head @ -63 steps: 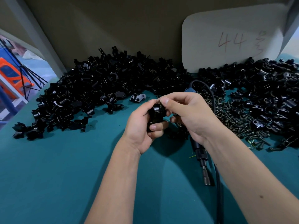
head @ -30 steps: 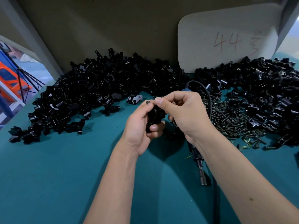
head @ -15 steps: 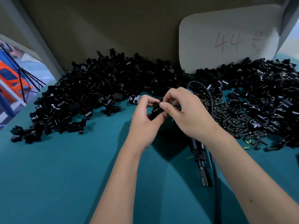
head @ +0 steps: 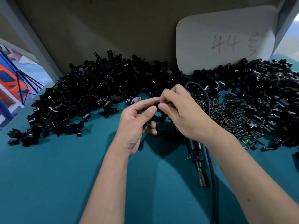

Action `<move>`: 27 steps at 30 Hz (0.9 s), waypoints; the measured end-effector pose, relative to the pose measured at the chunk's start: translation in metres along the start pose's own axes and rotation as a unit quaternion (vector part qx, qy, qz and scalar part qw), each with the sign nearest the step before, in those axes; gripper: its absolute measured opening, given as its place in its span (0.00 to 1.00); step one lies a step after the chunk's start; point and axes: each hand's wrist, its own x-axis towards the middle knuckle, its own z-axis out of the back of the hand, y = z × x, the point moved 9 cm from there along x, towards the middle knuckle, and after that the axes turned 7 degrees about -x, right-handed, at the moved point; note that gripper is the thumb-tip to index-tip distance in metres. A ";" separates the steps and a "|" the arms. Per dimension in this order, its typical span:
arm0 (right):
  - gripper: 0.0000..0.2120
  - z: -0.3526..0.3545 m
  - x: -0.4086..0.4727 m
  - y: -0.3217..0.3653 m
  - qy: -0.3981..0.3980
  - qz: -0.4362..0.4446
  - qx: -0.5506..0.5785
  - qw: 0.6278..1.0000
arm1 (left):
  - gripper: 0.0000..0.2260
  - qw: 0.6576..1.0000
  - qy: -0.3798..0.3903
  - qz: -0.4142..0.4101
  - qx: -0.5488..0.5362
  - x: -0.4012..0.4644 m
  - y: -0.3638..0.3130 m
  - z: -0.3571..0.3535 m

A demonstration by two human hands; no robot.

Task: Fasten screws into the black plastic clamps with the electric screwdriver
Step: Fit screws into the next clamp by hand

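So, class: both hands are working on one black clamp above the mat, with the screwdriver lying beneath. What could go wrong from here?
1. The clamp is pinched only at the fingertips of the left hand and right hand; it, or a small screw, might slip and vanish among the loose clamps.
2. The electric screwdriver and its cable lie right under the right forearm, so a wrist movement could knock or snag them.

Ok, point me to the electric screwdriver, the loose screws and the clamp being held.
electric screwdriver (head: pixel 195 150): head view, on its black barrel below the right wrist.
loose screws (head: pixel 226 115): head view, middle of the pile.
clamp (head: pixel 159 118): head view, black part showing between the fingers.
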 end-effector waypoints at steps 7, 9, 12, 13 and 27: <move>0.02 0.001 -0.002 0.001 0.026 0.009 0.007 1.000 | 0.12 0.999 -0.017 0.034 -0.012 -0.001 0.006 0.005; 0.01 0.001 -0.002 0.001 0.023 0.011 0.013 1.000 | 0.11 0.998 -0.015 0.048 -0.033 -0.002 0.009 0.004; 0.05 0.002 -0.001 0.001 0.017 0.013 0.009 1.000 | 0.12 0.998 -0.010 0.038 -0.046 -0.002 0.008 0.001; 0.07 0.002 0.000 0.001 0.009 0.013 0.005 1.000 | 0.14 0.998 -0.010 0.028 -0.047 -0.002 0.006 0.000; 0.19 0.004 0.000 0.000 -0.060 -0.013 -0.083 0.995 | 0.18 1.000 -0.014 -0.006 -0.021 0.000 0.000 -0.005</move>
